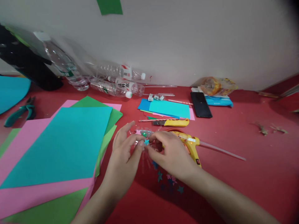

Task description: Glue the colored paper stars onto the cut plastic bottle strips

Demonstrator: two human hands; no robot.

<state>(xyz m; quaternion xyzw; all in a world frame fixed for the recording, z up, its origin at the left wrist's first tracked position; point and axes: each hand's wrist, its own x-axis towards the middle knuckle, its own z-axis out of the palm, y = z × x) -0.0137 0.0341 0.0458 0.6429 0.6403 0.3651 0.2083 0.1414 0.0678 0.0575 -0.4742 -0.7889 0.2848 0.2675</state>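
Both hands meet over the middle of the red desk (pixel 245 186), a little toward its near edge. The left hand (pixel 126 146) curls its fingers around a clear plastic piece (pixel 136 131), thumb pressed against its side. The right hand (pixel 170 152) is closed too, its fingertips pinching a small teal star (pixel 146 142) against that plastic, right where the two thumbs come together. How much of the plastic continues under the hands is hard to tell, as it is see-through and blurred.

Just behind the right hand lies a yellow glue gun (pixel 192 146) with a clear glue stick (pixel 221 151) poking out toward the right edge. On the desk below the hands sit a few loose paper stars (pixel 171 179).

Further toward the far edge lie a yellow utility knife (pixel 174 122), a pencil (pixel 149 120), a small stack of coloured paper (pixel 169 109) and a black phone (pixel 201 104). Large sheets, a teal sheet (pixel 60 143) on top, cover the left side. Plastic bottles (pixel 114 87) lie along the far edge, and pliers (pixel 21 110) rest near the left edge.
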